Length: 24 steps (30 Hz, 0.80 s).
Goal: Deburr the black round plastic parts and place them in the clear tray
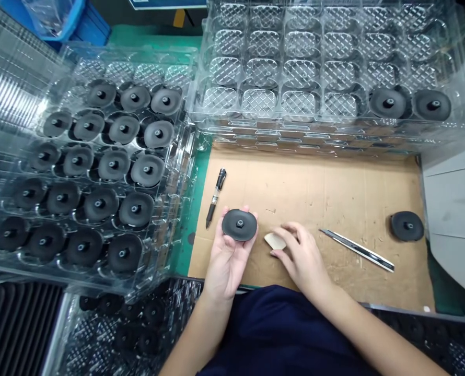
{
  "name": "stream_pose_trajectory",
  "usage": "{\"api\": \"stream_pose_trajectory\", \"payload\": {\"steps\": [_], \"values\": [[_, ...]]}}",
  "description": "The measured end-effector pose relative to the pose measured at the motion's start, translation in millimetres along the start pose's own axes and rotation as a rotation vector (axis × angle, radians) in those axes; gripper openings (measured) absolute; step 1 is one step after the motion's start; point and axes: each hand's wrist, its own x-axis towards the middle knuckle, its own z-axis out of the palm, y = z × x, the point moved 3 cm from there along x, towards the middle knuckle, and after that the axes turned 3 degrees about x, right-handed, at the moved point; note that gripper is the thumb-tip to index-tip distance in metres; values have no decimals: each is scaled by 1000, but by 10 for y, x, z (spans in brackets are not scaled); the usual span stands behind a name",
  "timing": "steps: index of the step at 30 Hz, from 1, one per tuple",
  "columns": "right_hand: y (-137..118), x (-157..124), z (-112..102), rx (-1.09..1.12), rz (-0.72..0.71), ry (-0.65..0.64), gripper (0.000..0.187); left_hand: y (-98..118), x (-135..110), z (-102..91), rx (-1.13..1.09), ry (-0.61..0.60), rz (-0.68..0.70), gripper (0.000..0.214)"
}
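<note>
So, a clear tray stack (259,102) beyond the grip is being topped by two black parts (389,103), and the tray (70,278) left of the grip is being taken up by rows more. A cardboard sheet (295,183) is being partly covered by the left hand (231,251) and right hand (305,253). A cutter (357,250) is being supported right of the grip, a pen (216,199) just left. One black disc (239,224) is being cradled by half-curled left fingers. A pale pad (275,241) is being pinched just right of it by barely parted right fingertips.
</note>
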Motion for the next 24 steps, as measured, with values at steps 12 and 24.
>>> {"api": "stream_pose_trajectory", "payload": {"steps": [12, 24], "values": [[-78, 282, -253, 459, 57, -249, 20, -215, 286, -122, 38, 12, 77, 47], [-274, 774, -205, 399, 54, -212, 16, -204, 273, -118, 79, 97, 82, 54]]}}
